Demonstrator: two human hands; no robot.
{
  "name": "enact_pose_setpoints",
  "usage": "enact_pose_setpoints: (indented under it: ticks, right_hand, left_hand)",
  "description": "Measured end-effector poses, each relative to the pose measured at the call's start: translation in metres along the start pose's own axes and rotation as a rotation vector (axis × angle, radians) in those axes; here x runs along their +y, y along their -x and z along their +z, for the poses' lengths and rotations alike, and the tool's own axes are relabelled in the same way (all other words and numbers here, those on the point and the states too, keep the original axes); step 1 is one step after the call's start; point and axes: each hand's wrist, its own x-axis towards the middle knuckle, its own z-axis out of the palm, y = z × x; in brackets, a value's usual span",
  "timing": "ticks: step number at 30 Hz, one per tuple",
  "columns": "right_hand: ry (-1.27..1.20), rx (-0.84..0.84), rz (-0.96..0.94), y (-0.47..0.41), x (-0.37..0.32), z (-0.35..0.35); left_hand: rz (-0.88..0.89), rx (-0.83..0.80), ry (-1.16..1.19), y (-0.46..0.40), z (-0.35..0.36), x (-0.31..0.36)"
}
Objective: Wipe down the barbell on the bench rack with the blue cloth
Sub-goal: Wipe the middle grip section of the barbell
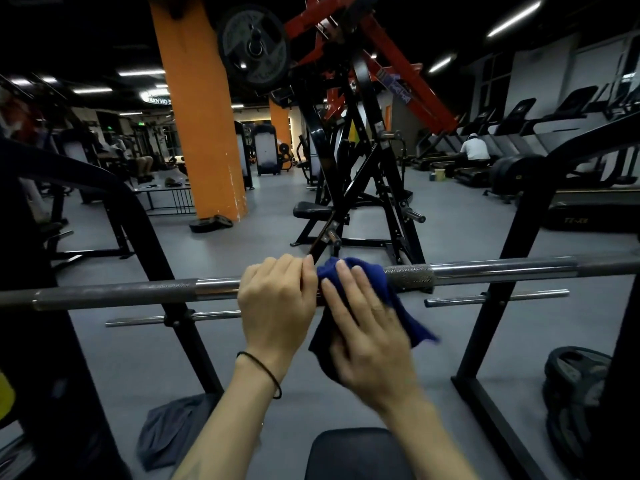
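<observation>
A long steel barbell (502,270) lies across the black bench rack (498,268), running left to right through the middle of the view. My left hand (277,303) grips the bar near its centre, fingers curled over the top. Just to its right, my right hand (367,327) presses the blue cloth (367,275) against the bar with fingers mostly straight. The cloth drapes over the bar and hangs down behind and below my right hand; the bar under it is hidden.
The dark bench pad (356,455) is at the bottom centre. A grey rag (169,431) lies on the floor at lower left and weight plates (575,382) lean at lower right. A black and red plate-loaded machine (349,161) and an orange pillar (204,116) stand beyond the bar.
</observation>
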Motion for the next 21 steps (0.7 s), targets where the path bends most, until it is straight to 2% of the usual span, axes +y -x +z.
enact_pose_setpoints:
  ticks: [2, 4, 6, 7, 8, 10, 11, 12, 14, 16, 18, 21]
  right_hand:
    - [0.062, 0.07, 0.042, 0.008, 0.027, -0.007]
    - [-0.041, 0.197, 0.273, 0.007, 0.014, -0.006]
    - [-0.206, 0.23, 0.475, -0.004, -0.022, 0.002]
    - [-0.255, 0.187, 0.452, -0.007, -0.035, 0.005]
    - [-0.239, 0.123, 0.337, -0.008, -0.037, 0.005]
    - [-0.082, 0.056, 0.086, -0.008, -0.011, -0.002]
    - [-0.02, 0.079, 0.059, -0.005, 0.007, -0.007]
    - [-0.005, 0.129, 0.127, -0.003, 0.024, -0.011]
    - [-0.074, 0.265, 0.388, -0.003, 0.036, -0.015]
    - [-0.167, 0.314, 0.54, -0.012, 0.012, -0.008]
    - [-0.202, 0.224, 0.452, -0.016, -0.017, 0.003]
    - [-0.09, 0.039, 0.098, -0.008, -0.019, 0.006]
  left_hand:
    - [0.051, 0.044, 0.027, 0.004, 0.0, -0.004]
    - [0.056, 0.088, 0.036, 0.004, 0.003, -0.003]
    - [0.055, 0.117, 0.035, 0.004, 0.005, -0.003]
    - [0.059, 0.126, 0.034, 0.005, 0.006, -0.003]
    - [0.064, 0.13, 0.031, 0.005, 0.006, -0.004]
    - [0.065, 0.124, 0.027, 0.005, 0.007, -0.006]
    - [0.061, 0.121, 0.029, 0.005, 0.007, -0.006]
    - [0.054, 0.121, 0.031, 0.006, 0.007, -0.005]
    - [0.035, 0.131, 0.024, 0.005, 0.009, -0.002]
    - [0.008, 0.152, 0.005, 0.003, 0.01, 0.0]
    - [-0.008, 0.169, -0.006, -0.002, 0.011, 0.001]
    - [0.009, 0.148, -0.032, -0.007, 0.012, -0.001]
